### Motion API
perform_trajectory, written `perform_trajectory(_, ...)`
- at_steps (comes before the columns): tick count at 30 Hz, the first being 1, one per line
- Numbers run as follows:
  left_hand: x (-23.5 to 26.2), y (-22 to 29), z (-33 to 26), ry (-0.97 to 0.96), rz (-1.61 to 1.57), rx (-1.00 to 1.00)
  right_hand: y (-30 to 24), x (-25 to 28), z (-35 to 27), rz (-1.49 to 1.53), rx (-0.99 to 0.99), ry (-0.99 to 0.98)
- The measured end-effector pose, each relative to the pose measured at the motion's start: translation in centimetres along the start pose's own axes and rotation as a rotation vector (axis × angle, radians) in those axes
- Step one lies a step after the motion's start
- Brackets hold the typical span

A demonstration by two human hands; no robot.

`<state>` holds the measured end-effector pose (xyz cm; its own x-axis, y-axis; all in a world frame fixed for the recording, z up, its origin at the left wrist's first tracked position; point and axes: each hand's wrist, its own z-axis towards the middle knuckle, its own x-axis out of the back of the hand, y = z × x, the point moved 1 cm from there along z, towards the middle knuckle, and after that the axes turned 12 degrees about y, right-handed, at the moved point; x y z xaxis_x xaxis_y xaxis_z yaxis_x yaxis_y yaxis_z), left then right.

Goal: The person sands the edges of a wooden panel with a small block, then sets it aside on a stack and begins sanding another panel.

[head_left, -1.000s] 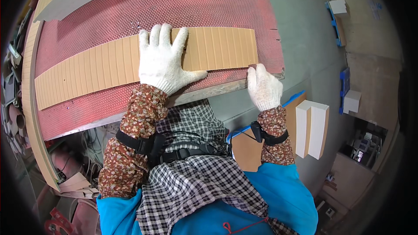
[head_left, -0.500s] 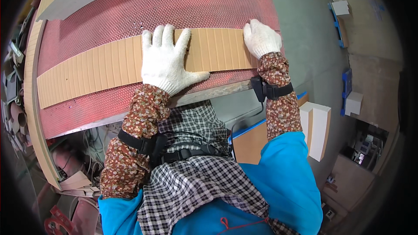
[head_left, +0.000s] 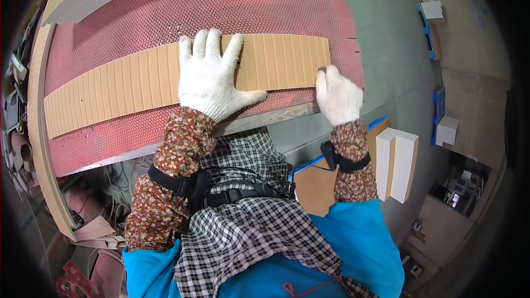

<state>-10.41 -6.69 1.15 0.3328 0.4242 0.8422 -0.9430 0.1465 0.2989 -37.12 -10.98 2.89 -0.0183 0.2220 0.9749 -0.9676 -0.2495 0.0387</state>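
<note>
A long tan grooved strip (head_left: pixel 127 85) lies across a red perforated table (head_left: pixel 232 5). My left hand (head_left: pixel 211 74), in a white glove, lies flat on the strip's middle with its fingers spread. My right hand (head_left: pixel 338 95), also gloved, rests at the strip's right lower corner by the table's near edge, fingers curled; I cannot tell whether it grips the strip.
A blue-edged board (head_left: pixel 314 179) and two white upright blocks (head_left: pixel 397 163) stand at my right. Cables and curved wood scraps (head_left: pixel 96 226) lie under the table at the left. More white blocks (head_left: pixel 446 131) sit on the grey floor at the far right.
My right hand went up onto the strip's far right end, then came back down to the strip's right lower corner. The left hand stayed pressed on the strip.
</note>
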Motion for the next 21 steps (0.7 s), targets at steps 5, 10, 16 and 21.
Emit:
perform_trajectory(5,-0.3,0.0,0.1,0.031,0.014,-0.015,-0.5,-1.6,7.0,-0.023,-0.045,-0.053)
perform_trajectory(10,-0.1,-0.2,-0.2,0.046,0.006,-0.004,-0.6,-3.0,9.9,-0.076,0.016,-0.055)
perform_trajectory(16,-0.3,0.0,0.0,0.061,-0.01,-0.007,0.0,-1.2,2.7,-0.012,0.008,0.021)
perform_trajectory(21,-0.2,-0.2,-0.3,0.078,0.008,-0.014,0.1,1.0,-3.3,-0.04,0.005,-0.064)
